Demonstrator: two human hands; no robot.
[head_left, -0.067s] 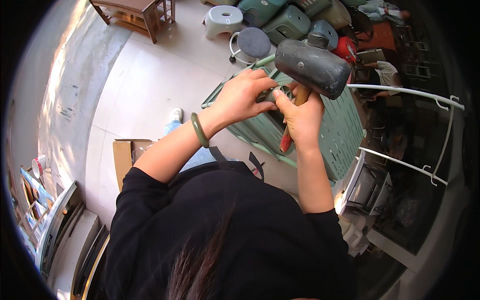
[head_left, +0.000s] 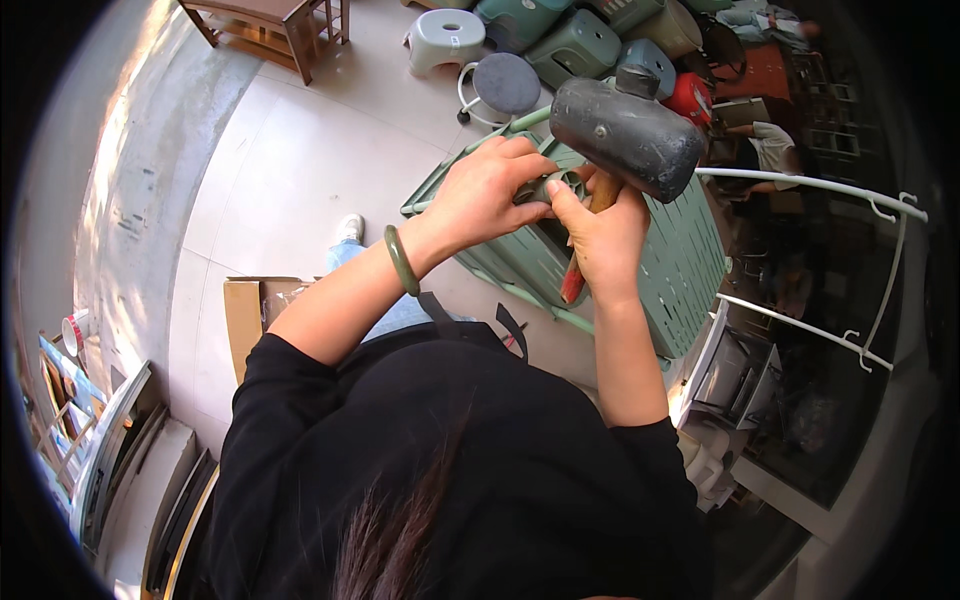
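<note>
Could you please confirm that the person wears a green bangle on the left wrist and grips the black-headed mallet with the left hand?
Not quite: the head view shows the black-headed mallet gripped by the right hand, not the left hand. The green bangle is indeed on the left wrist.

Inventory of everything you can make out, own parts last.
mallet: 1, black head, centre right
fitting: 1, green, centre
slatted rack: 1, green, centre right
round stool: 1, grey, top centre
plastic stool: 1, pale grey, beside it
plasticware: several, mostly grey-green, top
wooden furniture: 1, brown, top left
rails: 2, white, right
cardboard: count unclear, brown, left
panels: several, mixed, lower left
person: at least 1, white top, upper right
bangle: 1, green, left wrist
shoe: 1, white, left
left hand: 1, bare, on fitting
right hand: 1, bare, gripping mallet
</note>
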